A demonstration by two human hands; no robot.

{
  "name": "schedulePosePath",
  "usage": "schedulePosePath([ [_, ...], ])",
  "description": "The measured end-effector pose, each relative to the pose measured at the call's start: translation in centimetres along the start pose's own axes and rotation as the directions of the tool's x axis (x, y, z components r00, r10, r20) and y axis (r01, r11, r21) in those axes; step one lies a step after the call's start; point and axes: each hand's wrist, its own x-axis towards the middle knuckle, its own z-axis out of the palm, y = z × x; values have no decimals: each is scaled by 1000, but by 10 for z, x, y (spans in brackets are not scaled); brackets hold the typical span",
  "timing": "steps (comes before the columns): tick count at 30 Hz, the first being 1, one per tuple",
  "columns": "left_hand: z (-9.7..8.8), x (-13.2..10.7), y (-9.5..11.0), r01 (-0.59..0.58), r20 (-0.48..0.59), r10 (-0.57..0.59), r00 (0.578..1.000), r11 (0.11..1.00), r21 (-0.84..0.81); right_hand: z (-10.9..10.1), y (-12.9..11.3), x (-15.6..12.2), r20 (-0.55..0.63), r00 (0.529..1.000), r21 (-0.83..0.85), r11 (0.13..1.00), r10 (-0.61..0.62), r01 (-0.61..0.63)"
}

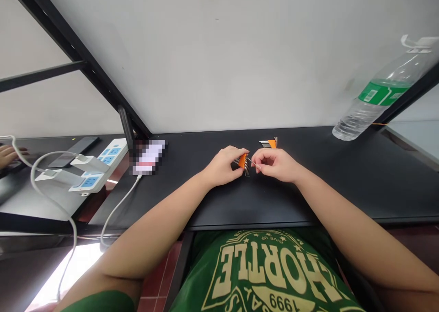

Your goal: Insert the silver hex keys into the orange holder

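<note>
Between the thumb and fingers of my left hand [224, 166] is an orange hex key holder [243, 160], with several metal hex keys sticking out of it. My right hand [274, 164] is beside it, its thumb and fingers pinched on a thin metal hex key [253, 162]. That key's far end reaches to the orange holder; whether it sits in a slot is too small to tell. Just beyond my right hand, a second orange hex key set [272, 143] lies on the black table [219, 211], its keys pointing left.
A large water bottle [372, 99] stands at the back right. To the left lie a phone [149, 157] on a white cable and a white power strip [103, 165] with plugged-in chargers. Black frame bars rise at both sides. Another person's hand [12, 155] shows at the far left.
</note>
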Motion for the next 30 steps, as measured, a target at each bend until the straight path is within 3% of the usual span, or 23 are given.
schedulePosePath([
  [19, 0, 0, -1, -59, 15, 59, 998, 998, 7, -8, -3, 1, 74, 995, 55, 995, 73, -78],
  [30, 0, 0, -1, -28, 60, 27, 998, 999, 24, -10, -3, 0, -50, 996, 22, 997, 75, -74],
])
